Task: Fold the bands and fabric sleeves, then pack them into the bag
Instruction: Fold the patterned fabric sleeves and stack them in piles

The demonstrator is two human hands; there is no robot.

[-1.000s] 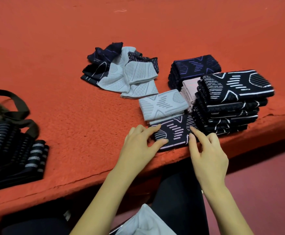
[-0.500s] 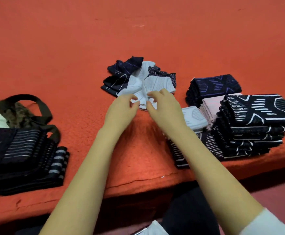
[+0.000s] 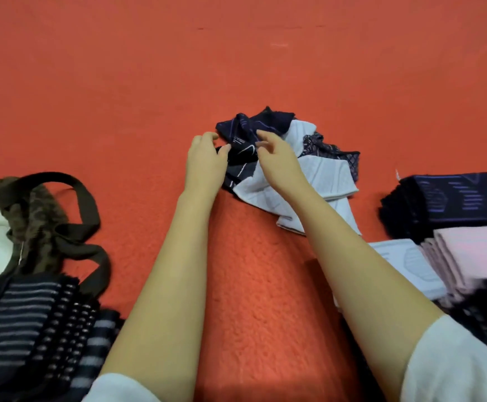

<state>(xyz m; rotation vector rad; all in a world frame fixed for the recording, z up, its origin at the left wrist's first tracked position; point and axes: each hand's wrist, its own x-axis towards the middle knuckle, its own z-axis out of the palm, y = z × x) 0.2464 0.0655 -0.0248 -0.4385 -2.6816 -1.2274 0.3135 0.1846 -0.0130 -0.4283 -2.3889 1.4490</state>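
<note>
left hand (image 3: 204, 165) | right hand (image 3: 278, 162) | both arms outstretched, pinching dark sleeve (image 3: 243, 140)

On the red felt surface (image 3: 265, 285), the left hand (image 3: 204, 161) and right hand (image 3: 277, 163) pinch a navy patterned sleeve (image 3: 241, 137) on the unfolded heap (image 3: 323, 175) at one o'clock. The brown bag (image 3: 42, 216) lies at nine o'clock, striped folded bands (image 3: 19, 329) at seven, and the folded stacks (image 3: 454, 204) at three to four.

Both bare forearms reach forward, nearly parallel. The left hand (image 3: 204, 162) and the right hand (image 3: 278, 166) sit close together, palms turned toward each other, with fingers (image 3: 211, 137) curled and thumbs pointing inward. Blur hides whether either one truly grips.
</note>
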